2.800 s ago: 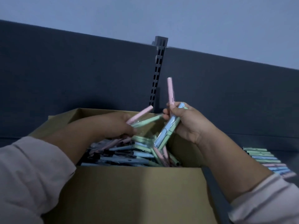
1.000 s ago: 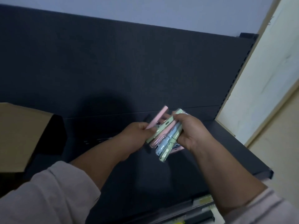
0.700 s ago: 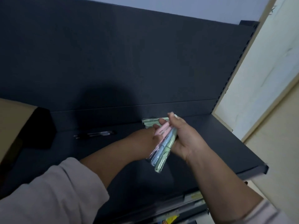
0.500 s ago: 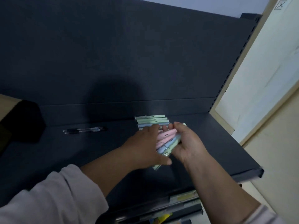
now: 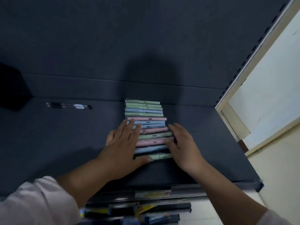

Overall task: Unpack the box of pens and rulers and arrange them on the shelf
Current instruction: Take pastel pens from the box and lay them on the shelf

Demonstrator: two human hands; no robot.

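A row of pastel pens, green, blue and pink, lies side by side on the dark shelf, running from the back wall toward the front edge. My left hand lies flat with spread fingers on the left ends of the nearer pens. My right hand rests flat against their right ends. Neither hand grips a pen. The nearest pens sit slightly askew between my hands. The cardboard box is out of view.
Two clear ballpoint pens lie at the back left of the shelf. A dark shape stands at the far left. The shelf's front rail has price labels; lower shelves hold packaged goods. A cream wall borders the right side.
I turned from the box to the shelf with a handful of pens in my right hand. The pens now lie on the shelf and both hands have opened flat onto them.
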